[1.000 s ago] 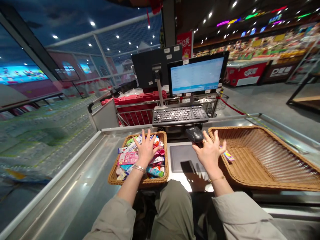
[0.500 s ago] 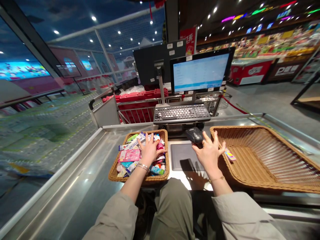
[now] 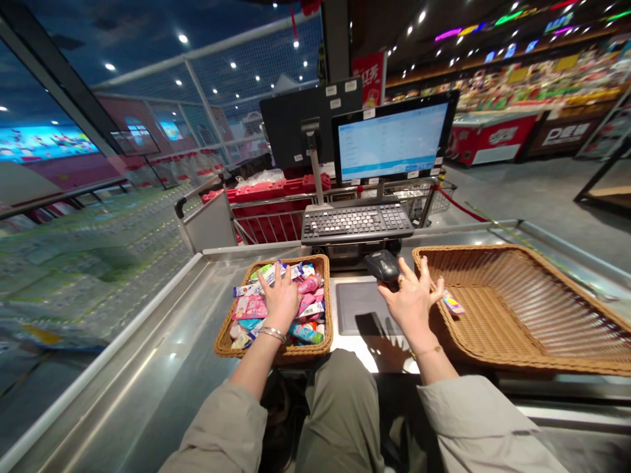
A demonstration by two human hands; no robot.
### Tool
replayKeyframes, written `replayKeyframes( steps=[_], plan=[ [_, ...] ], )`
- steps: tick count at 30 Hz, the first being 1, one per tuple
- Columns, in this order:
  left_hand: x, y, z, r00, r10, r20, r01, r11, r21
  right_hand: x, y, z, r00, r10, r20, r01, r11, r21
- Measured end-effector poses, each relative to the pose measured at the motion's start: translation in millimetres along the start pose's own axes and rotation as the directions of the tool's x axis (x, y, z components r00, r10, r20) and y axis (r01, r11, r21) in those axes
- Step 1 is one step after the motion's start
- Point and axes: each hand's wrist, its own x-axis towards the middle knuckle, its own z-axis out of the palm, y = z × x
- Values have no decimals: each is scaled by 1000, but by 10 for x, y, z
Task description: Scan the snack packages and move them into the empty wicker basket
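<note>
My left hand (image 3: 280,301) lies inside a small wicker basket (image 3: 224,341) heaped with colourful snack packets (image 3: 251,306). Its fingers are drawn together and curl down onto the packets. My right hand (image 3: 412,299) hovers with fingers spread over the near left rim of a large wicker basket (image 3: 517,309). A small colourful packet (image 3: 452,303) lies in that basket just past my fingertips. A black handheld scanner (image 3: 383,265) rests just beyond my right hand, and a dark pad (image 3: 359,307) sits between the two baskets.
A keyboard (image 3: 357,222) and a lit monitor (image 3: 394,139) stand behind the baskets on the steel checkout counter (image 3: 162,368). Stacked red shopping baskets (image 3: 276,197) and a wire cart (image 3: 419,197) are beyond. My knees are under the counter's near edge.
My left hand's fingers, spread a second ago, have drawn together and curled down onto the packets, shifting slightly left. My right hand stays spread in the same place.
</note>
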Motion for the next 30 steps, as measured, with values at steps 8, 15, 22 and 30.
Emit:
replayKeyframes(
  steps=[8,15,22,30],
  plan=[
    [2,-14,-2,996,28,-80,-31,999,-39,-12,7,-5,1000,-18,-5,18,1000,8],
    [134,3,-113,974,25,-224,-44,996,-82,-20,-1,-17,997,-72,-15,72,997,15],
    [340,268,-181,975,29,-220,-60,988,-139,-32,-19,-92,992,-130,-6,130,992,7],
    [502,548,-175,967,84,-239,-124,980,-157,-52,-104,-165,980,-198,19,198,980,14]
  ],
)
